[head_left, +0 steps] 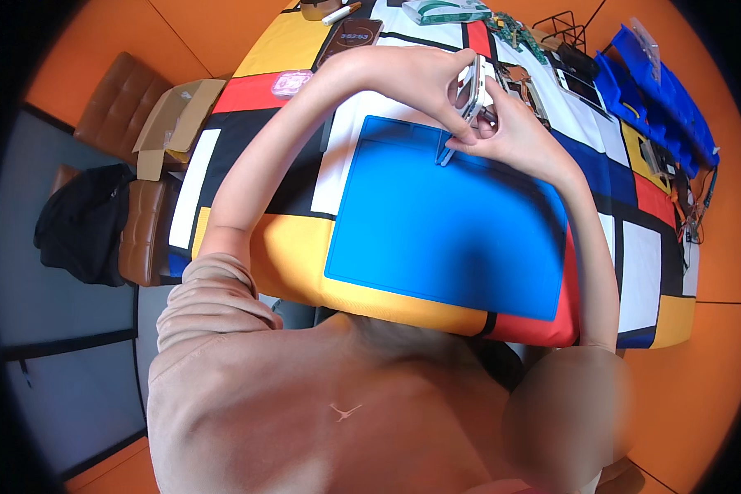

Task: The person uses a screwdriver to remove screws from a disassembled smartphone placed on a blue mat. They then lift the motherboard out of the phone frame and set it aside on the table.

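Observation:
Over the far edge of a blue work mat, both my hands hold up a slim, silver-edged smartphone, seen nearly edge-on. My left hand reaches round from the left, with its fingers over the top end and its thumb low on the side. From the right, my right hand grips the other side, fingers bent behind it. The phone's faces are mostly turned away or covered by fingers. Just below the fingertips, a small narrow bluish piece shows against the mat; I cannot tell what it is.
A dark phone with a lit screen and a pink-and-white case lie at the far left. Blue bins stand at the far right, near electronic parts and cables. An open cardboard box sits left of the table.

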`<action>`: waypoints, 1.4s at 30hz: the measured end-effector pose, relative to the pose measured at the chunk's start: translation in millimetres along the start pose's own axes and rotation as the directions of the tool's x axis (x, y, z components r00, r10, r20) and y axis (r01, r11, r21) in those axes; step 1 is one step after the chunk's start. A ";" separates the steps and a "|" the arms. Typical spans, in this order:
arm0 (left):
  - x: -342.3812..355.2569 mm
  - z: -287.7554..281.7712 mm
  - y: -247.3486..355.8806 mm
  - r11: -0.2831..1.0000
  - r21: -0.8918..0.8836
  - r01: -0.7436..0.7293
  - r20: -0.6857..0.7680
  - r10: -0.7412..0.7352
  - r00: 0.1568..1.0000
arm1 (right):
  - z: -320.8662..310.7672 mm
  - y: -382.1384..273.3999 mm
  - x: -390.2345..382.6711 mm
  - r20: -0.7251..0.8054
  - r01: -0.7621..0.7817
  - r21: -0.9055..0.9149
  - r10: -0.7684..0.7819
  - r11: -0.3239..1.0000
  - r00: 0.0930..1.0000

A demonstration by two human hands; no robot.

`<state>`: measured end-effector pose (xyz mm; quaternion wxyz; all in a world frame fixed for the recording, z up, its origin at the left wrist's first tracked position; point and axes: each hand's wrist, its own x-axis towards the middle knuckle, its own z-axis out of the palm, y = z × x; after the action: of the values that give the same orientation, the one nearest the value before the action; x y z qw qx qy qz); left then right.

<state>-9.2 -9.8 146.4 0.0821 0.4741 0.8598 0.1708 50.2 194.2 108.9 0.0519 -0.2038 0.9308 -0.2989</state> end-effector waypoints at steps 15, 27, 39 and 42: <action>-3.6 5.1 -17.7 0.992 -0.040 -0.123 -0.040 0.122 0.992 | -4.3 10.2 1.8 0.072 0.042 0.083 -0.048 0.996 0.996; 3.2 -7.1 -92.5 0.912 -0.409 0.026 0.103 0.018 0.995 | -21.2 15.2 -0.7 0.169 -0.230 0.177 0.200 0.957 0.965; 4.3 -7.9 -86.8 0.932 -0.336 0.132 0.141 -0.089 0.986 | -13.1 57.0 12.0 -0.097 0.036 0.137 -0.023 0.990 0.995; 6.1 -3.4 -96.4 0.935 -0.312 0.171 0.138 -0.133 0.981 | -11.3 63.8 13.4 -0.092 0.039 0.162 -0.024 0.986 0.995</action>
<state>-89.3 -52.9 113.9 0.2206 0.3953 0.8484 0.2744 13.3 241.9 81.7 0.0219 -0.1999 0.9012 -0.3840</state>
